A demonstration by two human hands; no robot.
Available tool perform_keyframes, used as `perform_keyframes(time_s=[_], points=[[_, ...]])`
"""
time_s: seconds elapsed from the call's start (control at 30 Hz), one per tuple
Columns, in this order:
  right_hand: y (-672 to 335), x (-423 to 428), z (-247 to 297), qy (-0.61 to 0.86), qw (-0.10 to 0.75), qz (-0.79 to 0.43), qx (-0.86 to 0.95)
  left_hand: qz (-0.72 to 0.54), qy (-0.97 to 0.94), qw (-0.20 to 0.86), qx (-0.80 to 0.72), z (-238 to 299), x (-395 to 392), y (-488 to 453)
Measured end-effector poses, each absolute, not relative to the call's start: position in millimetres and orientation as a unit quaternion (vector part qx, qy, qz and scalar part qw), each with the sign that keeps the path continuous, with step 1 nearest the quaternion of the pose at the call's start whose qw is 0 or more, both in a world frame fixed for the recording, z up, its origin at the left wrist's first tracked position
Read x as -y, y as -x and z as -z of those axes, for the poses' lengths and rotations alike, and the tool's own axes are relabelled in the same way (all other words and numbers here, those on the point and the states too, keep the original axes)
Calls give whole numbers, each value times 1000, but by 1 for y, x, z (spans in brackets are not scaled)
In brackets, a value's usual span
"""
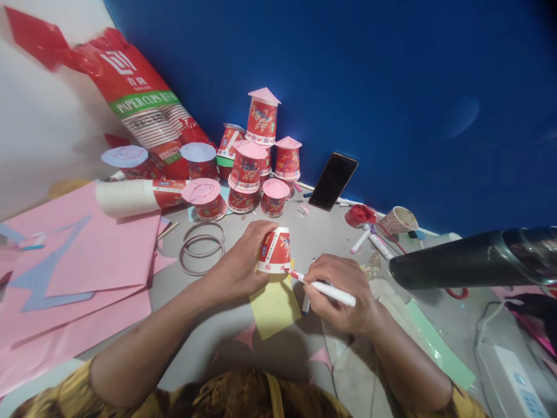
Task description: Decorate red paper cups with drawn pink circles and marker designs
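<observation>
My left hand (241, 261) is wrapped round an upside-down red paper cup (275, 249) that stands on a yellow paper sheet (274, 307). My right hand (339, 290) grips a white marker (324, 285). Its red tip touches the yellow sheet at the cup's rim. Behind the cup, several more red cups (256, 165) with pink or lilac paper lids are stacked in a pile.
Pink paper sheets (82, 255) lie at left, with a sleeve of white cups (130, 196) and a red cup bag (139, 98). Two rings (202, 247) lie nearby. A phone (333, 180) leans on the blue wall. Markers (374, 241), a black tube (474, 258) and a power strip (513, 377) are at right.
</observation>
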State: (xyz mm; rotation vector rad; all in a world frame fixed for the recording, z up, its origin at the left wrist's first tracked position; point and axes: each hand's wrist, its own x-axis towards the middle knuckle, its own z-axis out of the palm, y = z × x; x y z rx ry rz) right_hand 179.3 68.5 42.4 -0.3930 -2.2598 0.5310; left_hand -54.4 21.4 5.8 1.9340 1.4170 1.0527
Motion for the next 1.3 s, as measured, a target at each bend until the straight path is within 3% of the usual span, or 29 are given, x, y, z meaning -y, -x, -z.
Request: perform_keyframes(time_s=[1.3], points=[[-182,-71,-44,165,381,-233,879,-386,-736,247,-499,-7,-21,57]])
